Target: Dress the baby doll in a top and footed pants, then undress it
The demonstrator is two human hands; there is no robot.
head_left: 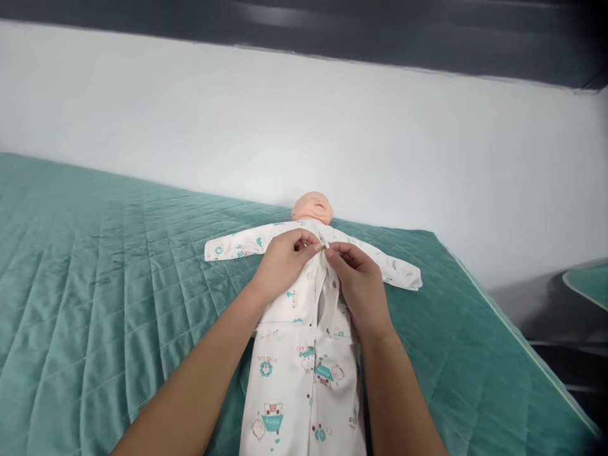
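Observation:
A baby doll (pixel 313 208) lies on its back, dressed in white baby clothes (pixel 285 367) printed with teal and brown figures. Both sleeves stretch out sideways. At the upper chest my left hand (pixel 291 256) pinches one edge of the front opening. My right hand (pixel 355 273) pinches the other edge, its fingertips almost meeting those of the left. Small snap buttons show along the opening, which gapes below the fingers. What exactly sits between the fingertips is partly hidden.
A teal quilted bed cover (pixel 118 285) spreads under the doll. Behind it rises a white wall (pixel 237 120) with a dark band along the top. The bed's edge slants down at the right, with another teal surface (pixel 591 284) beyond it.

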